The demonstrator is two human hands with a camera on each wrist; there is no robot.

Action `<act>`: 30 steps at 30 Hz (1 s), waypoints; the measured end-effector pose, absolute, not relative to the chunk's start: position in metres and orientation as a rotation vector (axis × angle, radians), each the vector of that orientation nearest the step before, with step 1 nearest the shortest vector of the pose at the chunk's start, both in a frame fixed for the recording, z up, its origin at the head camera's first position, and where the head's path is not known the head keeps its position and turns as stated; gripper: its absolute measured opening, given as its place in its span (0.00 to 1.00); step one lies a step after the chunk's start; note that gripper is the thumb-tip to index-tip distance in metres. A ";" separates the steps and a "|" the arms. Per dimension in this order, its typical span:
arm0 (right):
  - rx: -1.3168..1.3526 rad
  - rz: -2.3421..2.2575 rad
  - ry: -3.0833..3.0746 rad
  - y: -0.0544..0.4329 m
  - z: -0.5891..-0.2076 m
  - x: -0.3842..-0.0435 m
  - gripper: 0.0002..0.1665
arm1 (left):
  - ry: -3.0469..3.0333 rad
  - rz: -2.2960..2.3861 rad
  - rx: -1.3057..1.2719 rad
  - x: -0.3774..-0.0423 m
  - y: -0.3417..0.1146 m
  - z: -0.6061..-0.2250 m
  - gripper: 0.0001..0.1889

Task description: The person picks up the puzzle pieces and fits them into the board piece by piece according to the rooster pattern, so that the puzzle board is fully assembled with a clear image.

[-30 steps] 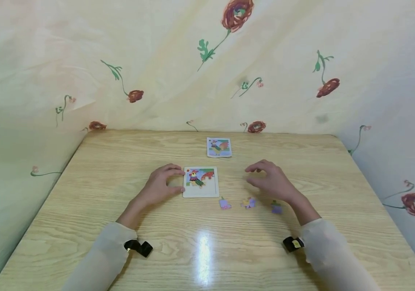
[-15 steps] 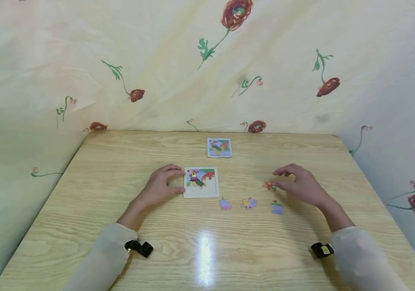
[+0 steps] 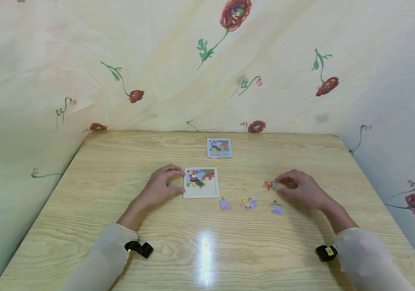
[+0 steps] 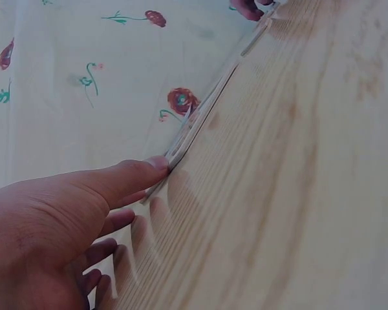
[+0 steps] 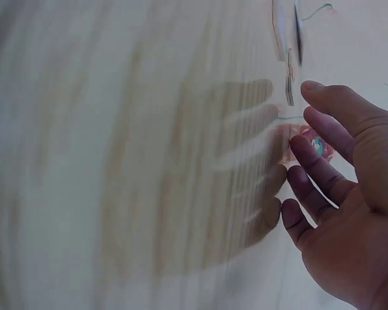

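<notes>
A square puzzle board (image 3: 207,192) with a partly filled rooster picture lies mid-table in the head view. My left hand (image 3: 158,186) rests at its left side, thumb and fingertips touching the edge. The left wrist view shows the left thumb (image 4: 156,164) at the board's near corner. Off to the right, my right hand (image 3: 303,190) hovers over a red and green puzzle piece (image 3: 267,186), thumb and index fingertips just around its right end. In the right wrist view its fingers are slightly bent, with a gap between the thumb (image 5: 323,90) and the piece (image 5: 289,87).
Three loose pieces lie nearer me: a purple one (image 3: 225,204), a yellow and purple one (image 3: 248,203) and a green and purple one (image 3: 276,208). A rooster picture card (image 3: 219,148) lies behind the board. Flowered cloth (image 3: 171,72) rises behind the wooden table (image 3: 171,250).
My right hand has moved right and then lowered, its thumb and index coming closer together beside the red and green piece. My left hand stays at the board's edge.
</notes>
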State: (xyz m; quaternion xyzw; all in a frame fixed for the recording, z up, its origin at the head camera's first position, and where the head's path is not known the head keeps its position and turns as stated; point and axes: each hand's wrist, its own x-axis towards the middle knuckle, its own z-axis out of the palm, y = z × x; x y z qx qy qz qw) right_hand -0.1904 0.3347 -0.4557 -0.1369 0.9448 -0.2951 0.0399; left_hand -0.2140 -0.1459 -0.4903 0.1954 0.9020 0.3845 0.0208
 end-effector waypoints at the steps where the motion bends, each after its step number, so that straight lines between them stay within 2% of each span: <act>1: -0.422 -0.903 2.895 0.334 -0.456 -0.191 0.19 | 2.796 1.193 0.604 -0.214 -0.146 -0.491 0.26; 30: -0.492 -0.909 2.955 0.318 -0.461 -0.197 0.12 | 2.789 1.197 0.603 -0.215 -0.147 -0.487 0.26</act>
